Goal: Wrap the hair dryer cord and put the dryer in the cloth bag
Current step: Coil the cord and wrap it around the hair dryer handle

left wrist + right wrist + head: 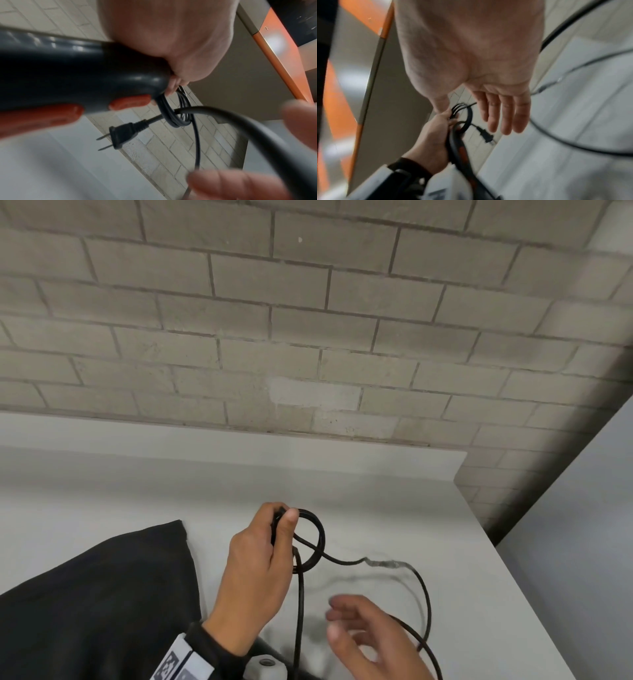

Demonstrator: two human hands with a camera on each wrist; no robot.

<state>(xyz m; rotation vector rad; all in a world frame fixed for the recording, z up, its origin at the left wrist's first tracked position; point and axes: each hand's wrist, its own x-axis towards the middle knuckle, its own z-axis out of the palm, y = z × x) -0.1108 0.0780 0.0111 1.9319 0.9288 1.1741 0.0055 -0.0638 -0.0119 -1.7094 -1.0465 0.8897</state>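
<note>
My left hand (282, 518) grips the black hair dryer (68, 75) by its handle, which has orange buttons, and pinches a small coil of the black cord (313, 539) against the handle's end. The plug (121, 136) hangs free below the coil. The rest of the cord (423, 594) trails in a wide loop over the white table (376, 491) past my right hand (342, 625). That hand hovers open and blurred, with straight fingers (505, 116) that hold nothing. The black cloth bag (102, 594) lies flat at the left.
A grey brick wall (308, 320) rises behind the table. The table's right edge (513, 559) runs diagonally beside a lower grey floor. An orange-edged panel (283, 56) shows in both wrist views.
</note>
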